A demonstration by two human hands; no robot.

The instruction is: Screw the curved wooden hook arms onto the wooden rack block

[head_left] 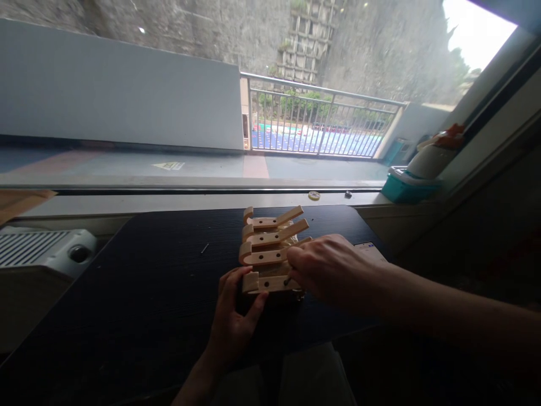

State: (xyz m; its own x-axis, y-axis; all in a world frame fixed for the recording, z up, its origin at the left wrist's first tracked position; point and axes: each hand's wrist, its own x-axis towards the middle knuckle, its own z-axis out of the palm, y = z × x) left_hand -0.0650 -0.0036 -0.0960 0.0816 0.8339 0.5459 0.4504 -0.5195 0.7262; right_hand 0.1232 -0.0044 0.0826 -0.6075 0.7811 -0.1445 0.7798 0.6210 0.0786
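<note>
Several pale wooden hooks (264,239) lie side by side on a wrapped block, each with a curled left end and dark holes along its bar. My left hand (234,307) grips the nearest hook (274,283) at its left end, thumb in front and fingers behind. Above that hook's right hole, my right hand (323,268) is closed in a pinch. A small dark tip (287,281) shows under its fingers at the hole; whether it is a screw or a tool's end I cannot make out. The hand hides the right ends of the nearer hooks.
A loose screw (205,248) lies on the dark table (160,270). Behind my right wrist lies a phone (369,252). On the windowsill are a yellow-rimmed roll (314,195), a small grey object (348,194) and a teal box (408,185). A white radiator (42,254) stands left.
</note>
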